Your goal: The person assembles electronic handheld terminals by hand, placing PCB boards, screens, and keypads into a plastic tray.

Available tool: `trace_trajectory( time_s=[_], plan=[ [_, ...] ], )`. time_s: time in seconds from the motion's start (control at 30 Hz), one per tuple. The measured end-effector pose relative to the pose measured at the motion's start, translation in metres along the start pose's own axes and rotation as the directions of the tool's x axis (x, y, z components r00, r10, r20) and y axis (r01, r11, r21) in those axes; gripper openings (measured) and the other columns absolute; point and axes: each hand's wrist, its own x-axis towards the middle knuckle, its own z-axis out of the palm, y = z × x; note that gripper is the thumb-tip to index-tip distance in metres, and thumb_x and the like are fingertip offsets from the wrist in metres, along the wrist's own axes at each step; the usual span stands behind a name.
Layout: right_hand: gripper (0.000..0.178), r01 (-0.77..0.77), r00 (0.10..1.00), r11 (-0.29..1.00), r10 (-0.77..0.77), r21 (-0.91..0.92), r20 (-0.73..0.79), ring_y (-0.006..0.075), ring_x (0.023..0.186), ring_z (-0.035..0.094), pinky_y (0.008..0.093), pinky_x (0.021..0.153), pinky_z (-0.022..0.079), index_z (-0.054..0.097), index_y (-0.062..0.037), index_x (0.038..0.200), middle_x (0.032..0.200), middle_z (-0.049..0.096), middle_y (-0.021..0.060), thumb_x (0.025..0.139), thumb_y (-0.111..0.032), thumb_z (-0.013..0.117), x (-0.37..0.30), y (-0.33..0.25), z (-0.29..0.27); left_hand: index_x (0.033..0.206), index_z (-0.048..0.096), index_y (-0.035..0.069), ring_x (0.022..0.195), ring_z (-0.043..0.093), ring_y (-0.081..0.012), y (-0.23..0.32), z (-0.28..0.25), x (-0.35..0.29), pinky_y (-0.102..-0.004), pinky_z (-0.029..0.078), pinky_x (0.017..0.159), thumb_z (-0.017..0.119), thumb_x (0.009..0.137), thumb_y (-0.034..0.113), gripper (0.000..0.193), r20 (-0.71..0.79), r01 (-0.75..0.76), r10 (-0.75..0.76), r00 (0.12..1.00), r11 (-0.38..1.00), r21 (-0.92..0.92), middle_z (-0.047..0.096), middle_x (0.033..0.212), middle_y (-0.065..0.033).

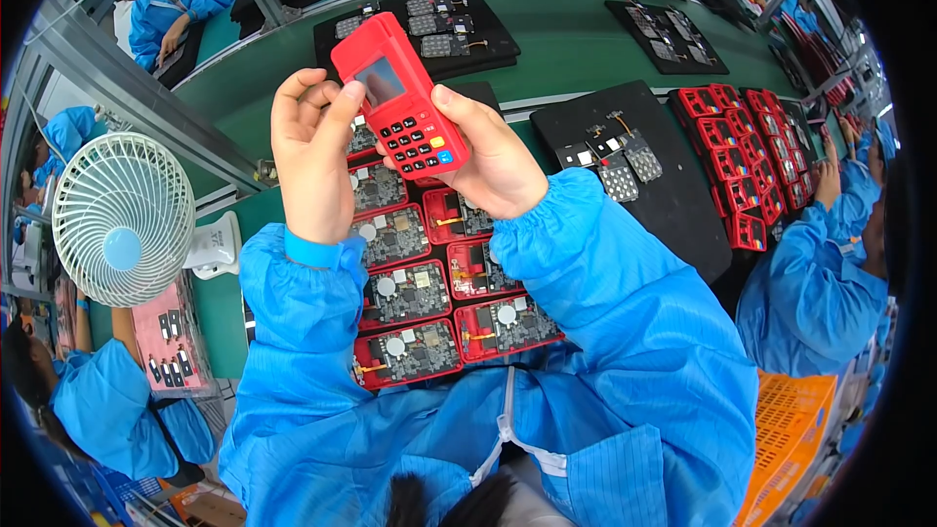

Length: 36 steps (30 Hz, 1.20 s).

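Observation:
A red card payment terminal (392,102) is held up at a tilt in front of me, its grey screen and black keypad facing me. My right hand (496,154) is closed around its lower right side, the thumb along the edge. My left hand (320,151) is beside the screen's left edge, thumb and fingers curled together; whether something thin is pinched there is hidden. A blue band circles the left wrist. Below both hands lie rows of open red housings (408,295) with green-grey circuit boards and round white discs inside.
A black foam mat (673,205) with keypad parts (618,181) lies to the right, beside stacked red housings (727,151). A white fan (122,220) stands at left. Across the green belt (556,39) lie more mats with boards. Co-workers in blue sit on both sides; an orange crate (786,439) is at lower right.

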Motion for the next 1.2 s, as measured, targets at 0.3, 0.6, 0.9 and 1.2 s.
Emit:
trace_trajectory(
  time_s=[0.3,0.6,0.9,1.2],
  plan=[
    [0.033,0.479,0.754,-0.482,-0.201,-0.733,0.625,0.0358,0.085,0.064,0.0408,0.08,0.053,0.071,0.0023,0.094,0.096,0.068,0.0153,0.068,-0.017,0.076,0.041,-0.073,-0.046,0.129,0.045,0.008,0.087,0.044,-0.0119,0.057,-0.086,-0.043,-0.0267,0.038,0.077,0.051,0.1,0.021,0.032,0.033,0.04,-0.037,0.999,0.997,-0.07,0.05,0.111,-0.0032],
    [0.032,0.319,0.943,-0.129,0.139,-0.939,0.301,0.0317,0.122,0.056,0.0383,0.102,0.045,0.071,-0.0091,0.113,0.131,0.059,0.0181,0.084,-0.02,0.073,0.061,-0.051,-0.113,0.111,0.063,-0.002,0.09,0.064,-0.0148,0.095,-0.178,-0.166,-0.0271,0.051,0.075,0.056,0.099,0.02,0.026,0.377,0.616,-0.863,0.335,0.504,0.606,0.068,0.102,-0.0098],
    [0.037,0.123,0.992,-0.175,0.035,-0.977,0.119,0.0333,0.102,0.064,0.0384,0.089,0.05,0.065,-0.0058,0.118,0.111,0.068,0.0168,0.099,-0.033,0.049,0.077,-0.022,-0.121,0.142,0.044,0.003,0.096,0.051,-0.0094,0.027,-0.128,-0.256,-0.026,0.043,0.087,0.051,0.102,0.018,0.044,0.483,0.753,-0.824,0.296,0.513,0.413,0.058,0.107,-0.0042],
    [0.044,-0.19,0.912,-0.166,0.336,-0.968,-0.236,0.0147,0.096,0.063,0.0296,0.086,0.049,0.067,-0.006,0.117,0.109,0.07,0.0069,0.097,-0.043,0.054,0.12,-0.054,-0.096,0.114,0.058,-0.002,0.067,0.046,-0.0056,-0.009,-0.084,-0.3,-0.018,0.038,0.063,0.045,0.103,0.037,0.043,0.32,0.856,-0.807,0.496,0.516,-0.026,0.052,0.079,-0.0025]
  ],
)
